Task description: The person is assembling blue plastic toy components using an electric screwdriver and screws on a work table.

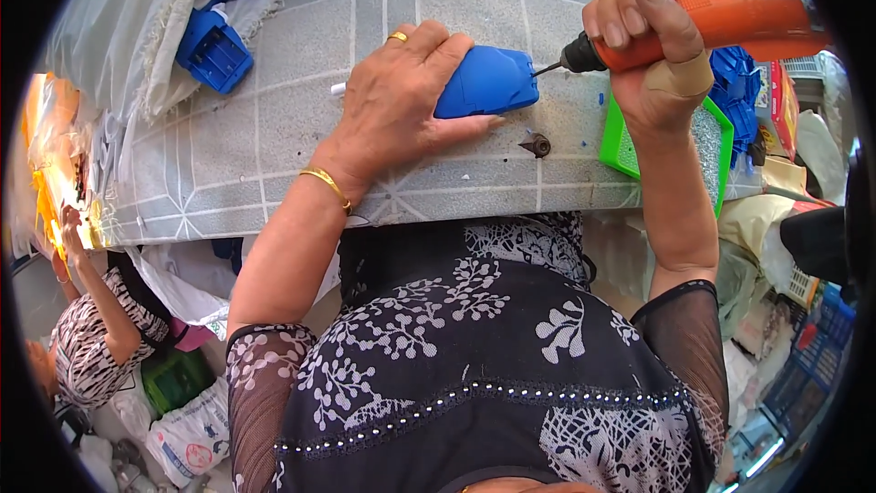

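My left hand (397, 96) is wrapped over a blue plastic housing (489, 82) and presses it on the table, thumb along its near side. A white peg-like tip pokes out left of the hand. In my right hand (652, 32) is an orange power screwdriver (744, 14) with a black chuck, fingers closed round its body. Its thin bit points left and meets the right end of the housing; whether a screw sits there is too small to tell. A small dark cone-shaped piece (537, 145) lies just below the housing.
A green tray (613, 141) of small metal bits sits under my right forearm. Blue plastic parts (735, 96) are piled at the right; more blue housings (214, 50) lie at the upper left beside a whitish sheet (128, 32). Another person (96, 338) is at the lower left.
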`<action>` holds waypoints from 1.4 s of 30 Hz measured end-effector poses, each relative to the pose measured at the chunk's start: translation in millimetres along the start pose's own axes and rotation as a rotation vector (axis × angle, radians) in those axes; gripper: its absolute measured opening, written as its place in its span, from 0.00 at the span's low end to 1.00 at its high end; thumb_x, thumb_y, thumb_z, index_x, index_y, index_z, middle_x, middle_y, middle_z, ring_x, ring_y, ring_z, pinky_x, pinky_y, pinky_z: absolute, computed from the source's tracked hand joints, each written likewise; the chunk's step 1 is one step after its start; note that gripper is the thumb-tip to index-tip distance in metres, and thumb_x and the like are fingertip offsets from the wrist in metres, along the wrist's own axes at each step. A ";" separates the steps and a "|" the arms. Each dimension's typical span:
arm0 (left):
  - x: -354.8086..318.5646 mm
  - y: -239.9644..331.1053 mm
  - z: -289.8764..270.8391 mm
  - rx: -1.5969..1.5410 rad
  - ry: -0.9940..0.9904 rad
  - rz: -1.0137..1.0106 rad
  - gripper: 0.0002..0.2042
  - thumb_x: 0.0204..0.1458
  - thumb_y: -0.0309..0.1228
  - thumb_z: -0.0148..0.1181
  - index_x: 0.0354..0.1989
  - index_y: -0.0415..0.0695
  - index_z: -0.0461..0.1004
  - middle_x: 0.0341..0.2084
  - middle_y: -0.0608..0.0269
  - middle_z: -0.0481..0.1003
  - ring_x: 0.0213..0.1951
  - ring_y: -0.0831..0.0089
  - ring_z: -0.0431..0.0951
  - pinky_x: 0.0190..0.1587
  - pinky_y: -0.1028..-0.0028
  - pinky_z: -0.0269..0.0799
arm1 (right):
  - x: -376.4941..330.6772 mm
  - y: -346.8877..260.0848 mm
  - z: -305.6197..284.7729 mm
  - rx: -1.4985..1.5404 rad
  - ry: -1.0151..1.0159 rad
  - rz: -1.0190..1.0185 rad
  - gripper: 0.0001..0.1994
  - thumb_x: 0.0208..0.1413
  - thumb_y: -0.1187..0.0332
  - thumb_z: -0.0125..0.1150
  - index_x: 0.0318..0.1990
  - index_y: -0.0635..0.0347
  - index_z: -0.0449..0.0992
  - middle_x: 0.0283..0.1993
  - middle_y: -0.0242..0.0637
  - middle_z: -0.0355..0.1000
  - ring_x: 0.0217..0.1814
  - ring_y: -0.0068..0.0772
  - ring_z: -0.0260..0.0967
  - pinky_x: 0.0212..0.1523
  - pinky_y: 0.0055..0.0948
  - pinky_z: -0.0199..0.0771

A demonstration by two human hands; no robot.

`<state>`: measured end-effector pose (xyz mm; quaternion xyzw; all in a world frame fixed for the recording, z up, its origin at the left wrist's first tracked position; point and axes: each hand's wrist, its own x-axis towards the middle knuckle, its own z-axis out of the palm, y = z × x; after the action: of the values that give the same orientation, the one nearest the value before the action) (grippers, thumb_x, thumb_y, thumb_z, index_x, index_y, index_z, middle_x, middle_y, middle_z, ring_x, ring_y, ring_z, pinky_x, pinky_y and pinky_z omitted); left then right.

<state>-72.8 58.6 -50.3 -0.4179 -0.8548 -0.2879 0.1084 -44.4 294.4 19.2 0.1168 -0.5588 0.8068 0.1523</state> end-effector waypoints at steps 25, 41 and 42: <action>-14.4 -4.7 -50.1 0.283 0.126 -0.100 0.35 0.41 0.53 0.77 0.52 0.40 0.76 0.43 0.52 0.75 0.46 0.51 0.78 0.50 0.58 0.76 | 39.0 -14.7 -87.6 -0.026 0.124 -0.124 0.09 0.65 0.73 0.63 0.37 0.53 0.67 0.29 0.27 0.57 0.31 0.23 0.55 0.42 0.30 0.64; -345.8 -60.6 -147.6 0.666 0.213 -1.220 0.34 0.46 0.57 0.72 0.50 0.38 0.80 0.42 0.48 0.77 0.49 0.47 0.77 0.51 0.53 0.73 | 90.6 90.3 57.7 -1.441 -0.461 -0.215 0.23 0.60 0.53 0.66 0.58 0.54 0.76 0.51 0.46 0.80 0.50 0.43 0.80 0.51 0.44 0.77; -341.9 -67.4 -138.6 0.694 0.156 -1.205 0.34 0.46 0.57 0.72 0.50 0.37 0.80 0.42 0.48 0.77 0.51 0.47 0.76 0.52 0.53 0.73 | 104.1 115.6 80.2 -1.495 -0.448 -0.188 0.23 0.60 0.53 0.66 0.58 0.54 0.75 0.52 0.46 0.79 0.52 0.44 0.79 0.51 0.45 0.77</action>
<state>81.7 -277.8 -110.5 0.2096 -0.9699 -0.0374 0.1180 -182.8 193.2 -15.6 0.1902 -0.9586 0.1578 0.1417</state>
